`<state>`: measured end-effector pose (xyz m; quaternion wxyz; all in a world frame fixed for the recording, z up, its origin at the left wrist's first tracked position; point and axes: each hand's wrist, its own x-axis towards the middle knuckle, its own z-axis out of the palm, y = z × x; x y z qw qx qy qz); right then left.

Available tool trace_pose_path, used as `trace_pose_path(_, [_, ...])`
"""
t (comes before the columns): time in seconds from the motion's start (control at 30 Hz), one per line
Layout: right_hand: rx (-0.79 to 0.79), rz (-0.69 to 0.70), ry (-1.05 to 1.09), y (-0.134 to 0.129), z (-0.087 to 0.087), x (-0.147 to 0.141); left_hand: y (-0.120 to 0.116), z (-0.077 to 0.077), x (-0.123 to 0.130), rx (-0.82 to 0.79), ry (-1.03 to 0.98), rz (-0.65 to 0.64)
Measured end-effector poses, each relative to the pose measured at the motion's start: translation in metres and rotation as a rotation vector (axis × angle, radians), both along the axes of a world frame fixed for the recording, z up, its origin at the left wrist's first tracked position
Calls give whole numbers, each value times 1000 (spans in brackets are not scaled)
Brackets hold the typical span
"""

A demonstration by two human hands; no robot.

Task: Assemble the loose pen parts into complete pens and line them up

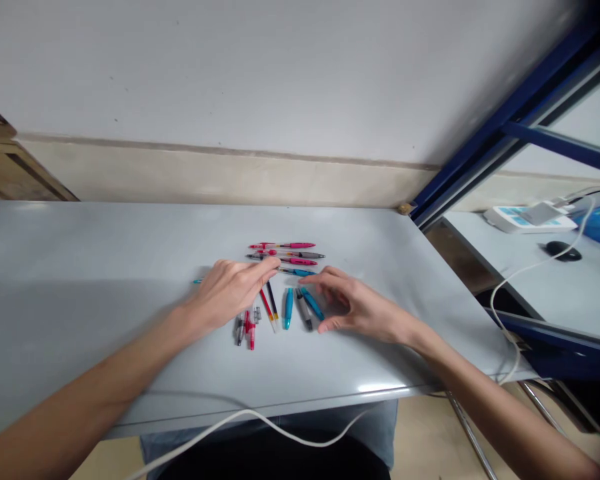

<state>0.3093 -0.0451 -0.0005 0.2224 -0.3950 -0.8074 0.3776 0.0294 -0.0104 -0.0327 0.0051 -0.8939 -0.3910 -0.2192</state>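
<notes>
My left hand [235, 288] reaches over the pen parts with thumb and fingertips pressed together. What they pinch, if anything, is hidden. Close to those fingertips lies a blue pen [300, 272], with a red pen [300, 261] just behind it. Below the hand a red ink refill [266, 305] and a black ink refill [273, 300] lie side by side. Curved and open, my right hand [355, 303] is beside a blue pen barrel [313, 303], a grey barrel [303, 309] and another blue barrel [289, 309]. Whether it touches the nearest one, I cannot tell.
Clear and red front pieces [251, 330] lie on the grey table [105, 267]. More pens [300, 245] lie in a row farther back. A white cable [280, 433] crosses my lap. To the right are a blue frame [480, 147] and a black mouse [563, 251].
</notes>
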Motion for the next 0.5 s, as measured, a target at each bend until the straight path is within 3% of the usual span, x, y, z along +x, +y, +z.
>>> trace_pose_path(0.37, [-80,32,-168,2,-4,-2,1,1,-3,-49,-44,-8])
trace_pose_path(0.5, [-65,8,-159,1,4,3,1,5,-1,-69,-30,-21])
